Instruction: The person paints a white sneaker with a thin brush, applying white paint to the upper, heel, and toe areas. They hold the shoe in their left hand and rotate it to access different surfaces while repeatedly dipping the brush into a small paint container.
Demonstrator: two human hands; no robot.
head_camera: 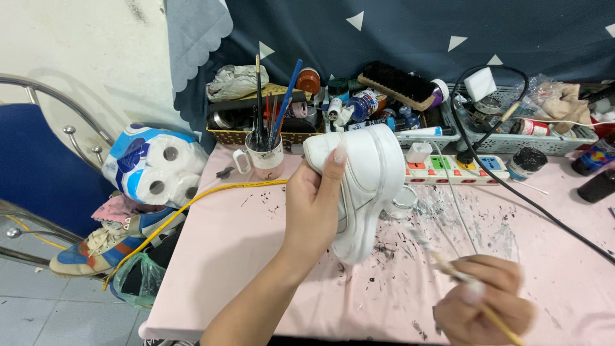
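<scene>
We raise our left hand (314,205), forearm angled up, fingers wrapped around a white sneaker (362,186) over the pink table (224,256). Our right hand (483,298) pinches a thin paintbrush (448,269), tilted toward the shoe.

My home shoe-painting bench: paint-spattered pink table (256,256), mug of brushes (264,154), baskets of paint bottles (500,144), power strip (455,170), worn sneakers (102,247) beside it.

Holding a white sneaker (362,186) up in the left hand (314,205), gripping a thin paintbrush (471,285) in the right hand (483,298) just below the sneaker.
</scene>
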